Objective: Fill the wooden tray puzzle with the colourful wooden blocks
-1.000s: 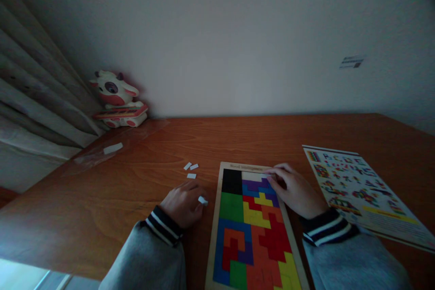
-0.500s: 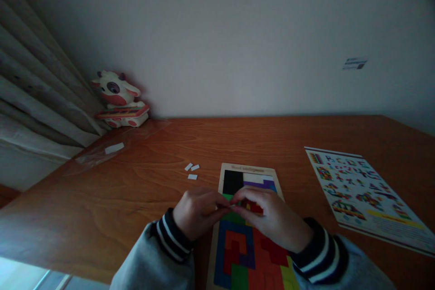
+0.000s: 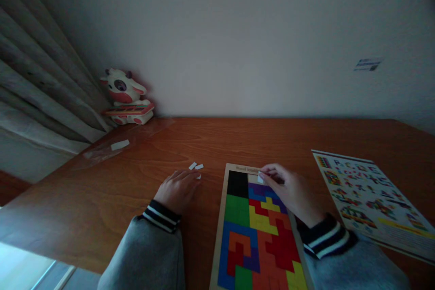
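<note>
A wooden block puzzle board (image 3: 220, 217) lies lengthwise in front of me, filled with colored pieces in black, green, blue, red, orange, yellow and purple. Over its far right end, my right hand (image 3: 283, 186) pinches a small white rectangular piece (image 3: 260, 178) between thumb and fingers. To the left of the board, my left hand (image 3: 178, 188) lies low over the table with fingers stretched out. Its fingertips are at a small white piece (image 3: 199, 176), which they partly cover. Two more white pieces (image 3: 193, 166) lie just beyond.
A printed pattern sheet (image 3: 360, 190) lies on the table (image 3: 272, 136) at the right. Clear plastic wrap with a white strip (image 3: 120, 145) is at the left. A cow-shaped toy keyboard (image 3: 127, 97) stands at the back left by the curtain (image 3: 44, 77).
My hands were together over the board, fingers meeting. The right has moved to the board's far end with a white piece; the left has moved left to the loose white pieces.
</note>
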Motion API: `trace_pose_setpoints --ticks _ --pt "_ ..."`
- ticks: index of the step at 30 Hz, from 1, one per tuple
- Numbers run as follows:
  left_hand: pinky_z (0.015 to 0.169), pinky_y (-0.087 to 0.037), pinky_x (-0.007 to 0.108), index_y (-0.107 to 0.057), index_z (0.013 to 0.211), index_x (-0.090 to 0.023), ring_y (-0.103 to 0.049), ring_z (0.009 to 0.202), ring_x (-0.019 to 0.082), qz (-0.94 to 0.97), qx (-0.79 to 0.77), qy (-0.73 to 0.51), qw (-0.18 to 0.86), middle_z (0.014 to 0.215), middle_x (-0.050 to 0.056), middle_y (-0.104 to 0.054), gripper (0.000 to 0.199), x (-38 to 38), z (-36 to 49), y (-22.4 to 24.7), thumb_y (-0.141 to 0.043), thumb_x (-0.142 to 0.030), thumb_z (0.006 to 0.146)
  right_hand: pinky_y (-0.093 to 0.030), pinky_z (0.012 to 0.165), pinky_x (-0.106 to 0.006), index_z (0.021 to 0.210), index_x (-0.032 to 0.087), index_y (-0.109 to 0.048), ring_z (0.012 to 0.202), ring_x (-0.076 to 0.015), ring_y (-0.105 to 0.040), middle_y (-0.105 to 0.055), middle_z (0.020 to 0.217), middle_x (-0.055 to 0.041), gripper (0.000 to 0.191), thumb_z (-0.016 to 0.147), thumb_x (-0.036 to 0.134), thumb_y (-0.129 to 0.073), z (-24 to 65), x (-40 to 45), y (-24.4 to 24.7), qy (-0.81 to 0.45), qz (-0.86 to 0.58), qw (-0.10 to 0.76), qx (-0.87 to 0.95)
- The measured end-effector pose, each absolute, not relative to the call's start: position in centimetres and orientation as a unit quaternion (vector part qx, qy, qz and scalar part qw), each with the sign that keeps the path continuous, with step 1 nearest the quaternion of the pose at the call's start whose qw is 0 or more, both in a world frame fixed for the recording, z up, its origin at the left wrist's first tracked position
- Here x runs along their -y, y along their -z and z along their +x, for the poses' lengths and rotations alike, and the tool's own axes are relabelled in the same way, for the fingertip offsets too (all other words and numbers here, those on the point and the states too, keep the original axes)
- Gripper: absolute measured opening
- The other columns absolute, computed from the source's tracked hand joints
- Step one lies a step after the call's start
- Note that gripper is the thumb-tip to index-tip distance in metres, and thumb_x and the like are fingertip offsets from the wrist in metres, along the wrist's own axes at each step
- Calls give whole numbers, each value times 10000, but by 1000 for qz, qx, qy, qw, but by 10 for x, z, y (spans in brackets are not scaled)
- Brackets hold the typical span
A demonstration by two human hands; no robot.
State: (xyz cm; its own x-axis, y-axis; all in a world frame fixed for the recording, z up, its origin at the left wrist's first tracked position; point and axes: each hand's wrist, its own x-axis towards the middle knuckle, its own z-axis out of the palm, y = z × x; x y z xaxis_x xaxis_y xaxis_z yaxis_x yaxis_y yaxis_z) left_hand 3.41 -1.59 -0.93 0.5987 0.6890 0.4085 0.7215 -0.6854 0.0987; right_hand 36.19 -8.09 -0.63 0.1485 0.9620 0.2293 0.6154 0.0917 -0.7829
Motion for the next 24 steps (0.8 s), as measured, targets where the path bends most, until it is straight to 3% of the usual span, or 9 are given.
trace_pose_setpoints --ticks 4,10,14,18,24 --pt "898 -553 389 -681 1032 -226 -680 974 216 -879 432 200 37 1077 48 -724 209 20 42 13 -500 -283 946 -536 664 -336 881 228 -666 748 -205 -697 -737 833 -39 182 886 367 -548 350 72 14 -189 -648 362 642" --pt "916 -546 404 -687 970 -235 -670 1009 229 -881 439 177 15 1092 31 -720 169 20 53 13 -525 -244 924 -515 773 -386 950 206 -680 862 -225 -652 -682 956 -72 214 941 334 -507 349 77 14 -35 -635 295 713" --pt "903 -549 385 -691 959 -227 -683 975 216 -880 441 175 -7 1060 29 -734 209 18 53 16 -483 -240 949 -483 867 -415 1005 211 -708 937 -224 -593 -636 984 -76 244 933 213 -475 359 86 10 -13 -576 257 776" --pt "882 -559 371 -694 953 -223 -688 963 210 -885 431 172 -12 1049 34 -738 231 17 50 19 -463 -212 949 -483 858 -449 1095 224 -714 947 -242 -554 -614 1008 -88 355 829 95 -517 363 91 12 -3 -558 226 798" --pt "901 -554 378 -696 964 -226 -673 997 212 -895 409 178 -10 1089 35 -723 226 17 50 21 -479 -176 928 -479 885 -439 1127 214 -709 964 -229 -539 -592 1019 -88 403 809 63 -512 357 90 17 -40 -546 255 797"
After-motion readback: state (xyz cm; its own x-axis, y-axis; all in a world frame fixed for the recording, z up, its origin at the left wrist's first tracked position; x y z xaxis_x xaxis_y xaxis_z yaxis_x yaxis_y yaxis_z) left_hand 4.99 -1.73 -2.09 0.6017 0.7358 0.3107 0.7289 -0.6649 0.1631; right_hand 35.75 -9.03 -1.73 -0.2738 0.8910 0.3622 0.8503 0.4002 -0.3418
